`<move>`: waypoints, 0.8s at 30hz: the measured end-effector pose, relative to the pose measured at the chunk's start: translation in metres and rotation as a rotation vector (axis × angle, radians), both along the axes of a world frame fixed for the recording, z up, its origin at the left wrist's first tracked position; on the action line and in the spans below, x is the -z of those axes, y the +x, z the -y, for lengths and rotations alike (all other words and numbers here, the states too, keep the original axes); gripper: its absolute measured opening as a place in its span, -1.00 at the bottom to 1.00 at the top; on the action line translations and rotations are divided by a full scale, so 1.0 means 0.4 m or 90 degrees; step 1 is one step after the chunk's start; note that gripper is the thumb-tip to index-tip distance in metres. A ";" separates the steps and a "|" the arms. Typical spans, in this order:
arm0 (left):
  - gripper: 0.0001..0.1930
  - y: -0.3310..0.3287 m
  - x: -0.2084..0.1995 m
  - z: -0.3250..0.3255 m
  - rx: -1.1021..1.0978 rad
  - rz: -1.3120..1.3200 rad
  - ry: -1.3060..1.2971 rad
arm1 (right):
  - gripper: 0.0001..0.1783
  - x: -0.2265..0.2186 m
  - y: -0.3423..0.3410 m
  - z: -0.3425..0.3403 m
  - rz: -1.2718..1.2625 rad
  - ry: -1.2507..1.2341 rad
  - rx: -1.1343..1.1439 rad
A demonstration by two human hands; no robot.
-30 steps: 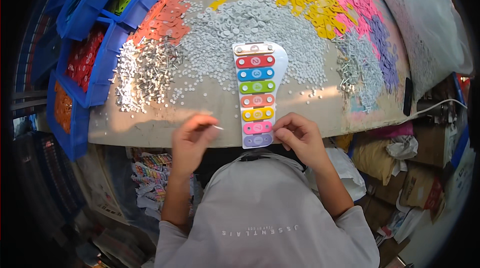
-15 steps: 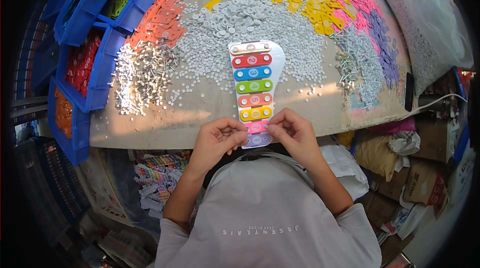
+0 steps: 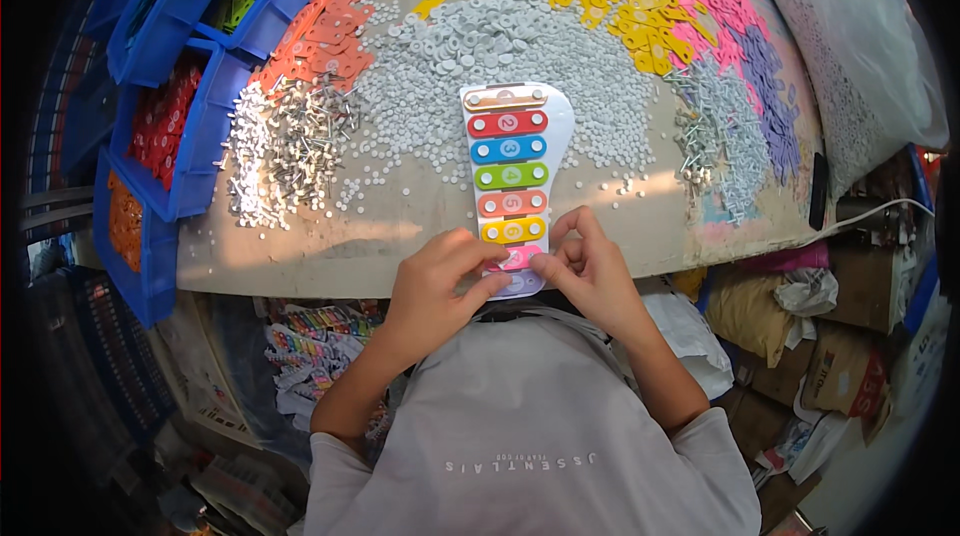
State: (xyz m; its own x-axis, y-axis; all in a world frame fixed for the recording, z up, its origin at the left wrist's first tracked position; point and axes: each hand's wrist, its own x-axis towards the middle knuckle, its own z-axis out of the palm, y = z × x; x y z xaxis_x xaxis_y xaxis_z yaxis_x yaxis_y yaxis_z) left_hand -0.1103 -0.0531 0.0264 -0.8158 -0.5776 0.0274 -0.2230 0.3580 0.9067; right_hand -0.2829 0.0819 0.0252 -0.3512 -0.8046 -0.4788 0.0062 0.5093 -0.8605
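A toy xylophone [image 3: 511,176] with a white base lies upright in front of me, its far end away from me. Its bars run from beige at the top through red, blue, green, orange and yellow to pink and purple. White round caps sit on the ends of the upper bars. My left hand [image 3: 440,281] touches the left end of the pink bar [image 3: 519,258], thumb apart from the index finger. With its thumb on that bar's right end, my right hand [image 3: 592,271] keeps its other fingers curled; anything small within them is hidden.
Heaps of white caps [image 3: 500,46], screws [image 3: 295,151] and coloured bars surround the xylophone on the curved table [image 3: 385,256]. Blue bins [image 3: 205,136] stand at left. A clear bag [image 3: 850,46] of small parts leans at right, near a white cable [image 3: 880,198].
My left fingers have moved inward over the pink bar's left end, and the thumb has parted from the index finger. My right hand has shifted slightly, its index finger lifting from the thumb.
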 end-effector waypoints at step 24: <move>-0.86 0.030 0.026 0.012 -0.074 0.030 0.289 | -0.60 -0.012 0.002 0.011 0.034 0.029 0.039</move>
